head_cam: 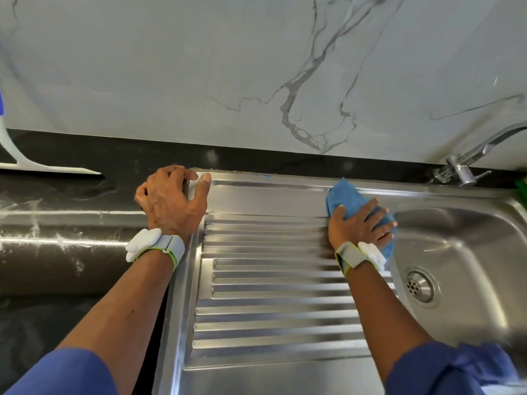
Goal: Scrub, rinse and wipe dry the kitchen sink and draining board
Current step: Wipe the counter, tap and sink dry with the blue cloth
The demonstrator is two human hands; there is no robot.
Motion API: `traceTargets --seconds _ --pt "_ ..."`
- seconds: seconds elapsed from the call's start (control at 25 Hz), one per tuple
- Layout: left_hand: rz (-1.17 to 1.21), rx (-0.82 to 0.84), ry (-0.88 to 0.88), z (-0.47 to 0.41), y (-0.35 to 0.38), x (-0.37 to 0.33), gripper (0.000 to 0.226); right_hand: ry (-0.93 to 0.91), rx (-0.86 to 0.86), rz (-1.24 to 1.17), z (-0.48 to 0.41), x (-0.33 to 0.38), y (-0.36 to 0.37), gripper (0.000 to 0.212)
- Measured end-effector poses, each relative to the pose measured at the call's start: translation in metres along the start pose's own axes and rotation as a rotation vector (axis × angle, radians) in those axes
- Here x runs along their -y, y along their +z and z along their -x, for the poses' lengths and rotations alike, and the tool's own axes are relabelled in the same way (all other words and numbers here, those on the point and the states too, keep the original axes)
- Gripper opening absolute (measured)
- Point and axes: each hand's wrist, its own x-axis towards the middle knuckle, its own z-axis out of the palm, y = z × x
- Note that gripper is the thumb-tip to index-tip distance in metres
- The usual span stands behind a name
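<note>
We face a marbled wall (199, 67) above a dark table (71, 223) streaked with pale residue. Set into the table is the steel draining board (271, 280), its ribs running across to the sink (470, 252) on the right.

Our left hand (171, 201) sits at the board's far left corner, fingers curled and thumb laid on the steel. We cannot tell whether they hold anything. Our right hand (356, 226) presses a blue cloth (345, 192) onto the board's right end, just beside the sink's lip, with its fingers (382, 223) straight and spread apart. The tap (462, 166) stands behind the sink, and the drain (420, 286) lies in its bowl.

We judge this to be the wiping stage. The cloth lies so near the lip that a long stroke could push it into the bowl. The grooves between the ribs may keep water if we only skim the crests. Our left hand may leave marks on the steel it leans on.

We can read no brand, label or writing anywhere.
</note>
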Motion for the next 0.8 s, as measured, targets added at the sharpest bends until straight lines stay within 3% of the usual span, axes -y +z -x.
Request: traceTargets --seconds 0.12,0.28,0.36,0.4,0.56,0.64,0.72,0.8 --pt "0.054 -0.009 -0.018 0.001 -0.002 -0.004 0.041 0.048 0.002 0.066 0.026 0.023 0.009 0.076" --pt "0.077 0.011 -0.012 -0.001 -0.005 -0.006 0.036 -0.287 -0.038 0.164 0.110 0.023 0.027 0.075" --pt "0.070 0.033 0.009 -0.003 -0.003 -0.005 0.039 -0.335 0.016 0.197 0.120 0.008 0.023 0.078" --pt "0.058 0.044 0.002 -0.004 -0.003 -0.004 0.040 -0.283 0.042 0.199 0.109 -0.003 0.017 0.080" --pt "0.016 0.049 -0.011 -0.006 0.000 -0.002 0.042 0.207 0.100 0.000 0.021 -0.028 -0.020 0.079" --pt "0.013 0.057 -0.018 -0.006 0.001 -0.002 0.043 0.292 0.035 0.015 0.012 -0.010 -0.012 0.076" --pt "0.009 0.069 -0.035 -0.007 0.002 -0.004 0.043 0.173 -0.009 0.080 0.034 0.024 0.009 0.074" --pt "-0.007 0.079 -0.029 -0.006 0.001 -0.006 0.045 -0.071 -0.037 0.117 0.083 0.051 0.029 0.073"
